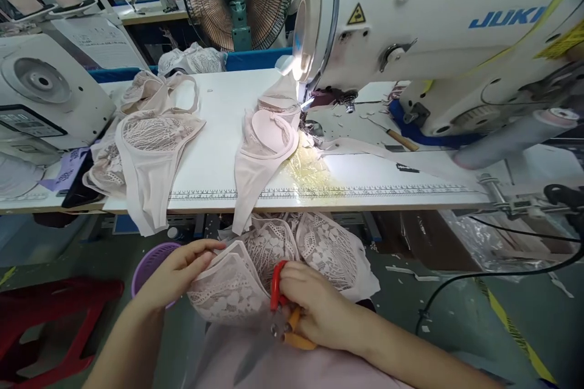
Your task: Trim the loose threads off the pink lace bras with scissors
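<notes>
My left hand [187, 270] grips the upper edge of a pale pink lace bra cup [230, 292] on my lap. In my right hand [314, 301] is a pair of scissors [277, 289] with a red handle, its blades pointing down and to the left. Orange covers sit on some of my right fingertips. More lace bra cups [326, 249] are heaped just behind, below the table edge. Up on the table, another bra [267, 140] lies under the sewing machine's needle area, one wing hanging over the front edge.
A white JUKI sewing machine [424, 30] takes up the right of the white table [214, 152]. Finished-looking bras [150, 140] are piled at left beside a second machine [50, 91]. A fan [239, 6] stands behind. Below are a purple basket [150, 264] and red stool [55, 322].
</notes>
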Tool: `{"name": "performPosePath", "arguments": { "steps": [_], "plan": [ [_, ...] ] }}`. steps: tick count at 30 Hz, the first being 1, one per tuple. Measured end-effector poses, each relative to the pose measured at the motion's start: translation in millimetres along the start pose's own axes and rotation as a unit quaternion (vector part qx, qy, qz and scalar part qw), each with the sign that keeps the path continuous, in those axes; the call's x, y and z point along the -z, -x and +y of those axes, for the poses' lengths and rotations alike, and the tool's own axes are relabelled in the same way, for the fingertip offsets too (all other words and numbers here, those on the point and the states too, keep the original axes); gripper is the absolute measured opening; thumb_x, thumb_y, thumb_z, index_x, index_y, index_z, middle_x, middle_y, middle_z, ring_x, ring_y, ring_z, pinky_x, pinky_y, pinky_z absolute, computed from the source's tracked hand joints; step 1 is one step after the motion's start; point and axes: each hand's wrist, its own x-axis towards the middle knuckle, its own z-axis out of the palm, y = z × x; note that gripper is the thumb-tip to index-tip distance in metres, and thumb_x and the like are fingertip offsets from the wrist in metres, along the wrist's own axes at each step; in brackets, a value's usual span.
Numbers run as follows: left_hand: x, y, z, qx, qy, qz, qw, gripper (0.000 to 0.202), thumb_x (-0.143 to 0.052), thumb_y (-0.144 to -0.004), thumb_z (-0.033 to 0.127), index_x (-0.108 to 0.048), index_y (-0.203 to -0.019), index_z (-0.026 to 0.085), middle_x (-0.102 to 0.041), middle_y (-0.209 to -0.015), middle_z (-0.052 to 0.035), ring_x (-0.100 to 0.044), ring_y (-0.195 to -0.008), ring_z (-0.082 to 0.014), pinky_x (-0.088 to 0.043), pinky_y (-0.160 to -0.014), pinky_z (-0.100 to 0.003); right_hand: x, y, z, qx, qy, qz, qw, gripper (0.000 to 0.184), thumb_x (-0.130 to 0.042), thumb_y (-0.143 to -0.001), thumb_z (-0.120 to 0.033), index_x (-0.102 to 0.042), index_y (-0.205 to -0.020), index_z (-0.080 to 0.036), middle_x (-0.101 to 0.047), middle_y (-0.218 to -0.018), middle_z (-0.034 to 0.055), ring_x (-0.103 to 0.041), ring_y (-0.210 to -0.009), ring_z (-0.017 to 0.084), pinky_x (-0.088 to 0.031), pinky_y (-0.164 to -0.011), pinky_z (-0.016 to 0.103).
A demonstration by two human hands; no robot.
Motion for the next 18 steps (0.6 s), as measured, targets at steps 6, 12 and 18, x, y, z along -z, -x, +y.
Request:
{"name": "performPosePath", "arguments": {
  "steps": [6,12,18],
  "plan": [
    [-9.4,-11,39,0.017,-0.063,-0.159,0.985,0.035,-0.059,-0.081,0.033,-0.064,-0.115,0.025,-0.070,-0.102,-0.0058,-0.063,-0.087,-0.0219,-0.046,-0.071,-0.025,3,5,-4,0.038,-0.003,-0.018,0.999,0.016,-0.047,-0.061,-0.003,-0.048,-0.066,-0.018,-0.053,-0.069,0.0018,-0.045,-0.070,0.014,-0.037,-0.061,0.024],
    [-18.9,-24,47,0.007,-0.117,-0.136,0.984,0.030,-0.060,-0.079,0.030,-0.067,-0.107,0.023,-0.063,-0.067,0.0014,-0.048,-0.050,-0.0118,-0.034,-0.045,-0.018,2,9,1,0.030,0.004,-0.027,0.999,0.014,-0.047,-0.063,-0.005,-0.044,-0.065,-0.019,-0.052,-0.069,0.0023,-0.045,-0.070,0.015,-0.037,-0.061,0.024],
    [-34.2,-34,46,0.022,0.002,-0.144,0.989,0.024,-0.069,-0.072,0.032,-0.073,-0.092,0.019,-0.069,-0.083,-0.0030,-0.056,-0.066,-0.0144,-0.043,-0.058,-0.020,1,11,4,0.034,-0.027,-0.013,0.999,0.016,-0.047,-0.061,-0.007,-0.040,-0.066,-0.020,-0.051,-0.067,0.0013,-0.045,-0.068,0.015,-0.036,-0.060,0.024]
  ]
}}
